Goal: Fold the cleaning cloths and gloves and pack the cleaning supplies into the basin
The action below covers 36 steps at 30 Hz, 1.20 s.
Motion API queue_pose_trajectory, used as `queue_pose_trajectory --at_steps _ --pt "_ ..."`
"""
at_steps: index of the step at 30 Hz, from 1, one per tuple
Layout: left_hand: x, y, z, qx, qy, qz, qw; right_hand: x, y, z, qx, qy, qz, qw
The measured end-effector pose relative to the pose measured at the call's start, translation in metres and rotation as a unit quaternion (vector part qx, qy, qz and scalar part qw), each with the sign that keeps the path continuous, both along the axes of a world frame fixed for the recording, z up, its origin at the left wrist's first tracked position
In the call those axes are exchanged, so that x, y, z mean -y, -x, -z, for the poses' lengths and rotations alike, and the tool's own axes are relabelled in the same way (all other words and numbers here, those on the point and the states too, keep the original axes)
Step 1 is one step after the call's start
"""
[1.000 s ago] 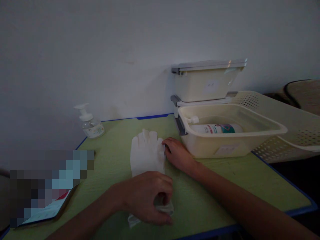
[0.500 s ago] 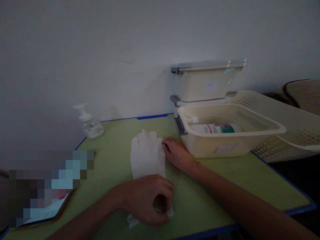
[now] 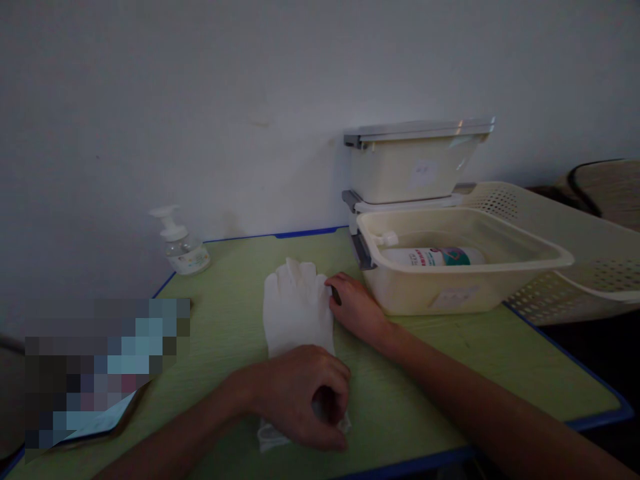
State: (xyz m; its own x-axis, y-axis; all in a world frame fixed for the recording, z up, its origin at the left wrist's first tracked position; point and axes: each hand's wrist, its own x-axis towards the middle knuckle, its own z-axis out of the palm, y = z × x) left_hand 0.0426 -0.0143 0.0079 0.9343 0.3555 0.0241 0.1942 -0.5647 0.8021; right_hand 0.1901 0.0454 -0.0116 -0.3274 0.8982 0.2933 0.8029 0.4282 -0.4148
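A white fabric glove (image 3: 299,320) lies flat on the green table, its fingers pointing to the wall. Whether a second glove lies under it, I cannot tell. My left hand (image 3: 305,397) is curled over the cuff end, thumb and fingers closed at the cuff's right edge; part of the cuff shows beneath the hand. My right hand (image 3: 357,307) pinches the glove's outer finger on the right side, just left of the cream basin. The fingertips of both hands are partly hidden.
A cream basin (image 3: 430,293) holds a white pump bottle (image 3: 430,256) lying on its side. Behind it stand stacked lidded boxes (image 3: 400,167), with a perforated basket (image 3: 560,227) at the right. A clear soap dispenser (image 3: 187,253) stands back left; a blurred-out flat device (image 3: 115,387) is front left.
Both hands stay on the glove, almost unmoved. The cuff end shows slightly more under my left hand, and the whole view has shifted a little.
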Motion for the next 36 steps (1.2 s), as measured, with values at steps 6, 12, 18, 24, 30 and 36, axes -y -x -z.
queue_pose_trajectory --at_steps 6,12,18,24,30,36 --pt "0.0 -0.002 -0.003 -0.02 -0.039 -0.002 0.999 0.001 0.0 -0.001 0.004 0.004 -0.001 1.0" --pt "-0.003 -0.005 0.0 0.008 -0.184 -0.161 0.97 0.0 0.0 -0.001 0.011 0.005 -0.004 1.0" --pt "-0.013 -0.001 0.024 -0.067 -0.29 -0.398 0.867 0.0 -0.001 0.0 0.014 -0.001 -0.004 1.0" --pt "-0.014 0.0 0.034 -0.222 -0.329 -0.345 0.851 0.0 0.0 0.001 0.022 -0.006 0.001 1.0" --pt "-0.011 -0.004 0.025 -0.274 -0.331 -0.334 0.839 0.003 0.003 -0.001 0.061 -0.014 0.004 0.998" --pt "-0.009 -0.006 0.024 -0.27 -0.32 -0.346 0.84 0.012 0.007 -0.009 0.122 -0.018 0.006 0.992"
